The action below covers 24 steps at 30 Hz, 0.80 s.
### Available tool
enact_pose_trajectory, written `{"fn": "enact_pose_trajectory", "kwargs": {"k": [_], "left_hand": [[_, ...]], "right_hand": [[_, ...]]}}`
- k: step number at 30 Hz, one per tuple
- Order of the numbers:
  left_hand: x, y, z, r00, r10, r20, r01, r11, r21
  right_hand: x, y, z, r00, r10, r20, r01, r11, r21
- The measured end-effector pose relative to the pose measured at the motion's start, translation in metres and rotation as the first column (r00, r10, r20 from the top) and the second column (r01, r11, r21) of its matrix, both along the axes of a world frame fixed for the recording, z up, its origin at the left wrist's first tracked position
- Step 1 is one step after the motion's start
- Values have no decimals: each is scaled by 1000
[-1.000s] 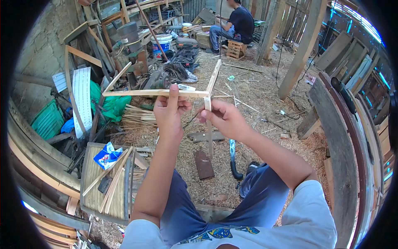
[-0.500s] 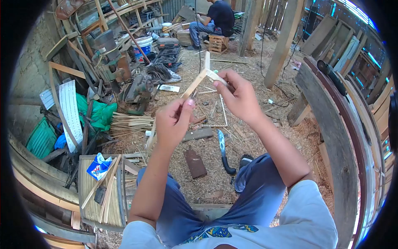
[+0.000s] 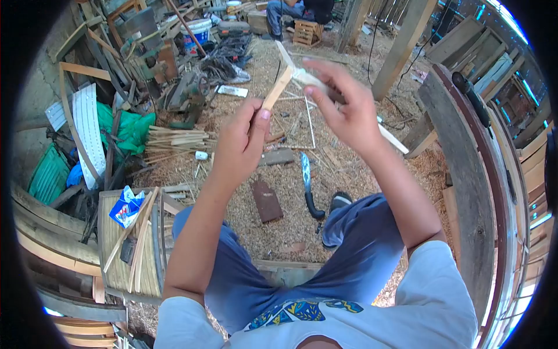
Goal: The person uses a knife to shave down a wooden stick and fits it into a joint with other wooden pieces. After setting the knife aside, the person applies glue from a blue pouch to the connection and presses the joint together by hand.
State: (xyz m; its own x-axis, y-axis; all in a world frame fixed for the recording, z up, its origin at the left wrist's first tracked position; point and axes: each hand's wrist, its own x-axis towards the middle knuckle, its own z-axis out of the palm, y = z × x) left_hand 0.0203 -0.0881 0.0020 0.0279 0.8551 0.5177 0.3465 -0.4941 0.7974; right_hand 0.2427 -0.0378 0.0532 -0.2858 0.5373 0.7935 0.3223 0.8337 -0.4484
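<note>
Pale wooden strips (image 3: 279, 90) meet at a joint in front of me, with one short arm pointing up and away. My left hand (image 3: 241, 136) is closed around the near strip, thumb on top. My right hand (image 3: 349, 110) is beside the other strip (image 3: 394, 138), which runs behind it toward the lower right. Its thumb and forefinger are apart near the joint, slightly smeared by motion; the other fingers are partly hidden. On the shavings below lies a large knife (image 3: 306, 174) with a black curved handle, next to a brown flat piece (image 3: 267, 201).
A slatted stool (image 3: 110, 232) at my left bears thin strips and a blue packet (image 3: 127, 207). A bundle of sticks (image 3: 177, 141) lies beyond it. Planks (image 3: 465, 168) stand along my right. Another person (image 3: 285, 14) sits at the back near a wooden crate (image 3: 307, 33).
My view has tilted down. The strips have turned, so one now shows beyond my right wrist. My right hand's fingers have spread from their hold near the joint; my left hand still grips its strip.
</note>
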Motion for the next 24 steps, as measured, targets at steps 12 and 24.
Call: {"fn": "enact_pose_trajectory", "kwargs": {"k": [12,24], "left_hand": [[-7,-13,-5,999,34,24,-34,999,-3],[-31,-13,-7,997,77,-26,-75,994,77]], "right_hand": [[-7,12,-15,945,-208,254,94,914,396],[-26,18,-18,928,-247,281,45,820,571]]}}
